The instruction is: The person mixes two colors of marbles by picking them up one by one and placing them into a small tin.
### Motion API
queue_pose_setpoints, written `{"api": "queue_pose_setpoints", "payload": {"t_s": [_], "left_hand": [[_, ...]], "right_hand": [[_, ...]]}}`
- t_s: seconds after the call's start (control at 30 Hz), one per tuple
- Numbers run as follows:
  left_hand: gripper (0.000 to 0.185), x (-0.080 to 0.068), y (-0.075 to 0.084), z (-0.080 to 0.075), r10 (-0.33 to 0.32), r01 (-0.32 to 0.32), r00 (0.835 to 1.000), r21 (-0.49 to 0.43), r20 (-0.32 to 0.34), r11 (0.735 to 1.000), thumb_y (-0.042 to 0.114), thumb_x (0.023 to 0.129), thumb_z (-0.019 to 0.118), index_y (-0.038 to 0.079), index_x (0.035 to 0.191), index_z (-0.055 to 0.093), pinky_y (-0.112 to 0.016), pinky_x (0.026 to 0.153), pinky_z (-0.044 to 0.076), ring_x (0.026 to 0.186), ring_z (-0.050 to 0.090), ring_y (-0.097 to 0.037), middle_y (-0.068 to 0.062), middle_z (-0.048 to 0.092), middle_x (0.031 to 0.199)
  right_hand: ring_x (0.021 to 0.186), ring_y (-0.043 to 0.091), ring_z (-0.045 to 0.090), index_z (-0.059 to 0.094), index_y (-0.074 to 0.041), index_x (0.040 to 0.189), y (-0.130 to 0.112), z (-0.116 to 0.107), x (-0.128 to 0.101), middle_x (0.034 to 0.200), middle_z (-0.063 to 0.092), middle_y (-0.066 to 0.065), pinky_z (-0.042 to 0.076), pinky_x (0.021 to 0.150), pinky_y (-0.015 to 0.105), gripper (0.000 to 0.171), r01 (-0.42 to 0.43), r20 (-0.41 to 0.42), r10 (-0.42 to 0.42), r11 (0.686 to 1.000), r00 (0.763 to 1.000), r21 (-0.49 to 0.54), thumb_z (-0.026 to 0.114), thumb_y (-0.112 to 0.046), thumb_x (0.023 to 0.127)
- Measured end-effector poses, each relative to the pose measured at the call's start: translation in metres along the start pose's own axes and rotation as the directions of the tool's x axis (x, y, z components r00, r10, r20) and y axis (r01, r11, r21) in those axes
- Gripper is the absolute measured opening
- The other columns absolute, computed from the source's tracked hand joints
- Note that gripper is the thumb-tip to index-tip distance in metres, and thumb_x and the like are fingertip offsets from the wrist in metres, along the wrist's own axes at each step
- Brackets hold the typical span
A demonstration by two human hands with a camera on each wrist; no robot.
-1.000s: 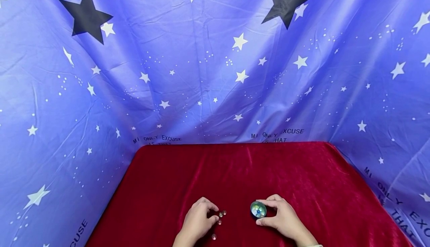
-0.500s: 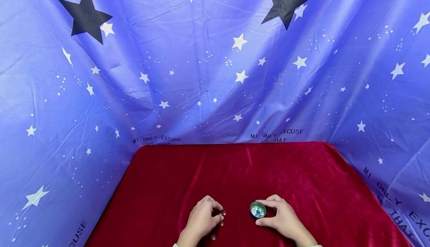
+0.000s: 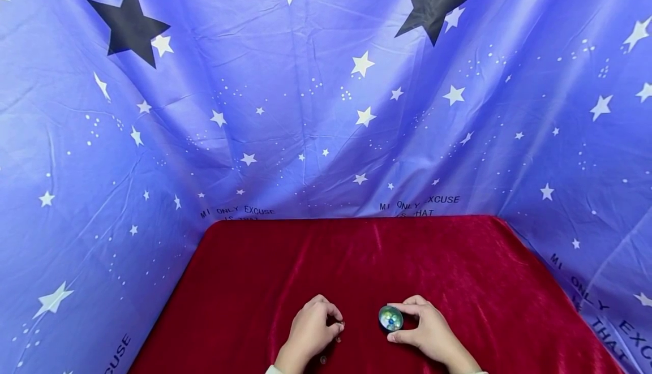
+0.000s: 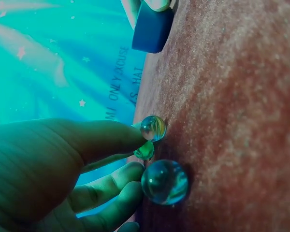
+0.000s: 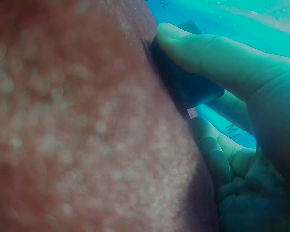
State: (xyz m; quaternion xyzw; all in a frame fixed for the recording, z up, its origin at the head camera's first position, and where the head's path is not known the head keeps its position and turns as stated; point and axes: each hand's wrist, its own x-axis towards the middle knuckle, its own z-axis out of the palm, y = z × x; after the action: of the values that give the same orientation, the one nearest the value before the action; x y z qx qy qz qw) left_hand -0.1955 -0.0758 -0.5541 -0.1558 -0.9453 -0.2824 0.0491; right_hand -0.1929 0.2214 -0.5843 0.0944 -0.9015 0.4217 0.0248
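My left hand (image 3: 312, 327) is low over the red cloth, thumb and index finger pinching a clear glass marble with a yellow swirl (image 4: 153, 128). Against the thumb's underside shows a green marble (image 4: 144, 150). A larger-looking clear marble (image 4: 165, 182) rests on the cloth nearer the wrist camera. My right hand (image 3: 427, 329) grips a small dark blue cup (image 3: 390, 318) between thumb and fingers. Its round opening faces up, with shiny green and blue inside. In the right wrist view the cup's dark side (image 5: 193, 84) sits close on the cloth.
A red velvet cloth (image 3: 265, 261) covers the table. Another marble (image 3: 323, 360) lies near its front, below the left hand. A blue-purple curtain (image 3: 305, 108) with stars rises behind and on both sides.
The left hand has moved slightly right over the marbles, and its thumb and index finger have closed on one. The right hand and the cup stay in place.
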Motion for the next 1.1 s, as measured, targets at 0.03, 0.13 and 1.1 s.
{"api": "queue_pose_setpoints", "payload": {"t_s": [0.03, 0.13, 1.1], "left_hand": [[0.016, 0.0, 0.0, 0.0, 0.0, 0.0, 1.0, 0.004, 0.0, 1.0, 0.026, 0.077, 0.088, 0.032, 0.077, 0.074, -0.03, 0.066, 0.048, 0.084, 0.059, -0.003, 0.019, 0.058, 0.091], [0.015, 0.001, 0.001, 0.002, 0.001, -0.001, 1.0, 0.012, -0.002, 1.0, 0.027, 0.077, 0.087, 0.032, 0.077, 0.074, -0.03, 0.066, 0.049, 0.084, 0.06, -0.004, 0.019, 0.058, 0.09], [0.012, 0.016, 0.02, 0.003, 0.045, -0.045, 0.999, -0.002, -0.016, 0.999, 0.029, 0.08, 0.086, 0.032, 0.079, 0.074, -0.026, 0.068, 0.048, 0.085, 0.059, -0.001, 0.019, 0.061, 0.091]], "right_hand": [[0.095, 0.004, 0.051, 0.078, -0.035, 0.116, 0.0, 0.0, 0.0, 0.103, 0.059, -0.012, 0.046, 0.084, 0.023, 0.061, 0.001, 0.0, -0.001, 1.0, 1.0, 0.002, 0.098, -0.047, 0.06], [0.095, 0.004, 0.052, 0.078, -0.036, 0.116, 0.0, 0.001, 0.0, 0.103, 0.059, -0.012, 0.046, 0.084, 0.022, 0.061, 0.003, -0.001, -0.003, 1.0, 1.0, 0.007, 0.098, -0.047, 0.06], [0.093, 0.003, 0.052, 0.079, -0.033, 0.116, 0.0, 0.0, -0.001, 0.101, 0.06, -0.011, 0.046, 0.082, 0.022, 0.06, 0.031, -0.022, -0.031, 1.0, 0.999, -0.003, 0.098, -0.045, 0.061]]}}
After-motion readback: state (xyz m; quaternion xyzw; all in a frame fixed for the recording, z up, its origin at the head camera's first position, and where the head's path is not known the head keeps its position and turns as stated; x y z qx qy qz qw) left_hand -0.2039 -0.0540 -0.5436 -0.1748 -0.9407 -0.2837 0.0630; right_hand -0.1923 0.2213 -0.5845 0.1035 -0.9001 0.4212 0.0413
